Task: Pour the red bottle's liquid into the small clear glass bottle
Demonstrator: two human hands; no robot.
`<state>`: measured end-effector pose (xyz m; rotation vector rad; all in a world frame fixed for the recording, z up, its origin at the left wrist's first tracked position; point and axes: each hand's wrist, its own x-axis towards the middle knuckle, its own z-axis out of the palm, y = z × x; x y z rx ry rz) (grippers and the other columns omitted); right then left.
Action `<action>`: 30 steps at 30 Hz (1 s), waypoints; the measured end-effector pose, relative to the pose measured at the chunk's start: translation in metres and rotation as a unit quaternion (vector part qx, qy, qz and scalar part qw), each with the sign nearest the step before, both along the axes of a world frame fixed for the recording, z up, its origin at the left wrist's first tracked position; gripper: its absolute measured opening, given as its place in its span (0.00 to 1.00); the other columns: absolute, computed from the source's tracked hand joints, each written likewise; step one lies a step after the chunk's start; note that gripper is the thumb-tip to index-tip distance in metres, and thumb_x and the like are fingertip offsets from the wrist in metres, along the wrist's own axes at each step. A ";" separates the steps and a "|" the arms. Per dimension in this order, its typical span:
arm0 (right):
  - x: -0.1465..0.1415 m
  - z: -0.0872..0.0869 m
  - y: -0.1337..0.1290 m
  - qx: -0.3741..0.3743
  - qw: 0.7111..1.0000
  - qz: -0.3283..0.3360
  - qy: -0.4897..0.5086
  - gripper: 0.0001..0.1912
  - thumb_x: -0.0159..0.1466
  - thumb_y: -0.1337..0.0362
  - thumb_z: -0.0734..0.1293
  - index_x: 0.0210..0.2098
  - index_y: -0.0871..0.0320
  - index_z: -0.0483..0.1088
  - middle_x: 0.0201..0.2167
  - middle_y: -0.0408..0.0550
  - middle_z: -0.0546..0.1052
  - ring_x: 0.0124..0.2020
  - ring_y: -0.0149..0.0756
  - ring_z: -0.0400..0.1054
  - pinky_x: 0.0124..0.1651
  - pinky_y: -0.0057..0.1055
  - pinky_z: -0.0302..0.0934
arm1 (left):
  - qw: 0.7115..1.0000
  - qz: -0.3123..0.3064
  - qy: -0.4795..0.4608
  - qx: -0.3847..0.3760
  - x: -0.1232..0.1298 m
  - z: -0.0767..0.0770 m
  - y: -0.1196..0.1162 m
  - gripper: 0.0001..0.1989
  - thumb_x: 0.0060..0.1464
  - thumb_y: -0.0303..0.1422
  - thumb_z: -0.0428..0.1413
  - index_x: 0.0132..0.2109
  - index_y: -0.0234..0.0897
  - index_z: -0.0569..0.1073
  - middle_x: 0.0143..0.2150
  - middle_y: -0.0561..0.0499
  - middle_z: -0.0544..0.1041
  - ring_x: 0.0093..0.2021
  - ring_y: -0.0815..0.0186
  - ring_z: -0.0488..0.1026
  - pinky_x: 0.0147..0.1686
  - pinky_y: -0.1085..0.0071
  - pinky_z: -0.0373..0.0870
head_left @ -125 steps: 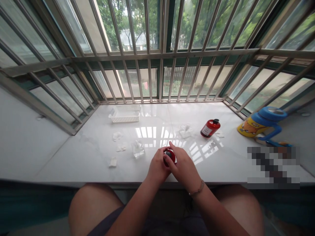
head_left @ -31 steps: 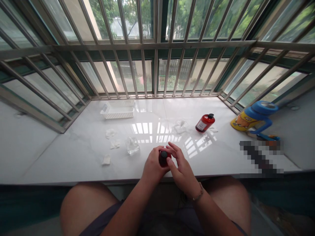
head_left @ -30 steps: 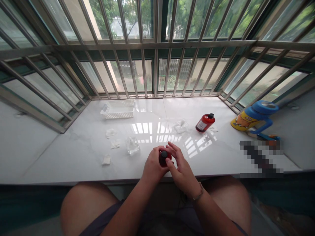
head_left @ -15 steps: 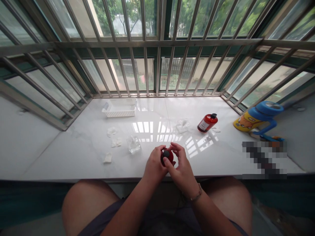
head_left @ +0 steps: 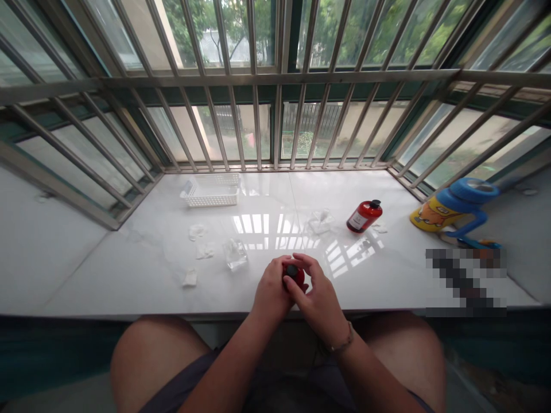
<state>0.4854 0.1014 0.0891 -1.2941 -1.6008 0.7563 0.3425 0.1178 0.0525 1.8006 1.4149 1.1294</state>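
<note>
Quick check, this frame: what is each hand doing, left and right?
Left hand: closed around the small red bottle, holding it upright.
Right hand: fingers curled at the bottle's black cap, touching it.

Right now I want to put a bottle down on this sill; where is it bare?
Bare: the sill left of the white scraps, and between the basket and the lying red bottle. Crowded: around both hands and the clear packet.

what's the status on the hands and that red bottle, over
Left hand gripping small red bottle. Right hand fingers on its black cap. Second red bottle lying on the marble sill, apart.
</note>
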 end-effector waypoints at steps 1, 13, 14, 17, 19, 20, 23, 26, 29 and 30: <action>0.000 0.001 0.001 0.007 1.000 0.001 -0.003 0.25 0.70 0.60 0.71 0.65 0.48 0.66 0.60 0.53 0.78 0.63 0.49 0.74 0.68 0.52 0.69 | 1.000 0.001 0.002 0.001 0.000 0.000 0.000 0.28 0.54 0.33 0.70 0.60 0.43 0.71 0.55 0.44 0.80 0.55 0.52 0.80 0.57 0.52 0.78; 0.002 0.004 0.003 0.020 1.000 -0.021 -0.004 0.21 0.70 0.59 0.72 0.61 0.48 0.69 0.55 0.52 0.80 0.59 0.50 0.76 0.61 0.51 0.75 | 1.000 0.006 -0.015 -0.005 0.000 0.000 0.000 0.31 0.52 0.31 0.71 0.61 0.43 0.70 0.58 0.44 0.80 0.57 0.52 0.80 0.58 0.53 0.78; 0.003 0.005 0.003 0.021 1.000 -0.015 -0.002 0.21 0.70 0.59 0.71 0.61 0.48 0.69 0.55 0.52 0.80 0.59 0.50 0.76 0.61 0.51 0.75 | 1.000 0.005 -0.019 -0.005 0.000 0.001 0.000 0.30 0.52 0.31 0.71 0.60 0.44 0.71 0.58 0.45 0.80 0.57 0.52 0.80 0.58 0.53 0.77; 0.006 0.006 0.002 0.032 0.999 -0.004 -0.002 0.19 0.72 0.58 0.70 0.60 0.48 0.70 0.56 0.52 0.80 0.59 0.49 0.76 0.63 0.51 0.74 | 1.000 -0.001 -0.026 -0.005 0.000 0.005 0.000 0.30 0.51 0.30 0.71 0.59 0.45 0.71 0.57 0.46 0.81 0.56 0.53 0.80 0.57 0.55 0.78; 0.007 0.006 0.001 0.047 0.999 -0.006 -0.007 0.17 0.73 0.58 0.69 0.60 0.48 0.70 0.56 0.52 0.80 0.59 0.48 0.76 0.63 0.50 0.73 | 1.000 0.003 -0.021 -0.005 0.001 0.008 0.000 0.29 0.52 0.30 0.71 0.59 0.45 0.72 0.55 0.48 0.81 0.54 0.54 0.81 0.55 0.56 0.78; 0.008 0.006 0.001 0.055 0.998 -0.010 -0.006 0.16 0.73 0.58 0.69 0.60 0.48 0.71 0.56 0.52 0.80 0.58 0.48 0.76 0.63 0.50 0.73 | 1.000 0.005 -0.016 -0.006 0.001 0.009 0.000 0.29 0.52 0.30 0.71 0.59 0.45 0.71 0.55 0.48 0.81 0.53 0.55 0.81 0.55 0.56 0.78; 0.013 0.004 0.003 0.064 0.998 -0.020 0.016 0.14 0.75 0.58 0.68 0.59 0.48 0.72 0.54 0.51 0.80 0.56 0.46 0.77 0.61 0.47 0.73 | 1.000 0.008 -0.003 -0.017 0.001 0.009 -0.001 0.31 0.52 0.31 0.71 0.60 0.45 0.71 0.55 0.48 0.81 0.53 0.54 0.81 0.56 0.56 0.78; 0.026 -0.002 0.009 0.082 0.995 -0.045 0.041 0.10 0.75 0.58 0.68 0.55 0.49 0.74 0.53 0.51 0.80 0.55 0.45 0.77 0.59 0.45 0.74 | 1.000 0.008 0.010 -0.022 0.000 0.007 -0.001 0.35 0.49 0.33 0.72 0.62 0.44 0.69 0.58 0.46 0.80 0.57 0.52 0.79 0.59 0.54 0.77; 0.054 -0.013 0.020 0.095 0.991 -0.093 0.010 0.09 0.73 0.56 0.70 0.51 0.50 0.76 0.51 0.51 0.80 0.53 0.45 0.77 0.56 0.43 0.75 | 1.000 0.007 0.024 -0.018 -0.001 0.005 0.000 0.35 0.50 0.33 0.73 0.62 0.43 0.68 0.60 0.45 0.78 0.60 0.51 0.78 0.63 0.52 0.75; 0.066 -0.019 0.024 0.092 0.990 -0.109 -0.015 0.10 0.73 0.55 0.70 0.50 0.51 0.77 0.51 0.51 0.80 0.52 0.44 0.77 0.55 0.42 0.76 | 0.999 0.007 0.026 -0.018 -0.001 0.005 0.000 0.35 0.50 0.33 0.73 0.62 0.43 0.68 0.60 0.45 0.78 0.60 0.51 0.77 0.63 0.52 0.75</action>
